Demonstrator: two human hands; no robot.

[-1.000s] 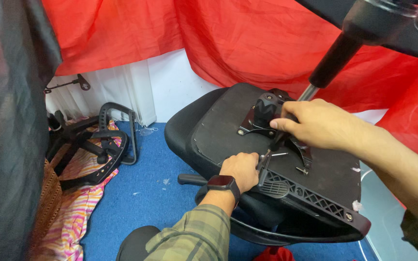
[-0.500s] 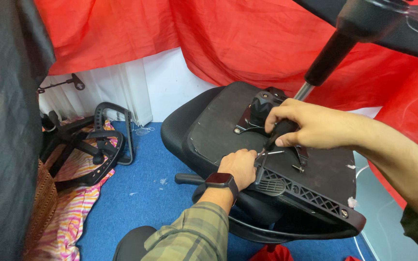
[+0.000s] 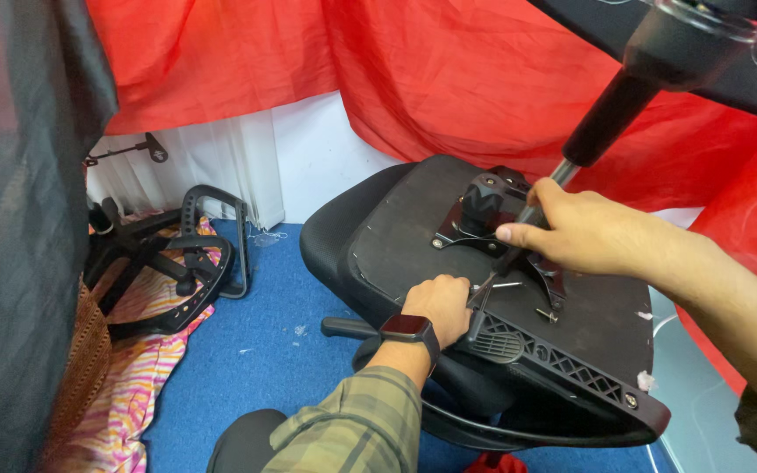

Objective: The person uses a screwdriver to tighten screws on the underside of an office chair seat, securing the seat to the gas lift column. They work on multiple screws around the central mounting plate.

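Note:
An upturned black office chair seat [image 3: 413, 228] lies in front of me with its metal mechanism plate [image 3: 475, 223] facing up. My right hand [image 3: 571, 232] grips a dark tool handle over the plate, beside the gas lift column [image 3: 602, 118]. My left hand [image 3: 440, 307], with a dark smartwatch [image 3: 406, 329] on the wrist, is closed on a small thin metal piece at the seat's near edge. A loose screw [image 3: 543, 314] lies on the seat underside.
Black chair armrests and frame parts [image 3: 194, 263] lie at the left on a striped pink cloth [image 3: 146, 368]. Blue carpet [image 3: 256, 368] covers the floor. Red fabric [image 3: 396, 79] hangs behind, and a dark mesh panel [image 3: 19, 228] stands at the far left.
My right hand has slid from the mechanism knob down toward the middle of the plate. My left hand has shifted slightly along the seat edge. The view has drifted a little.

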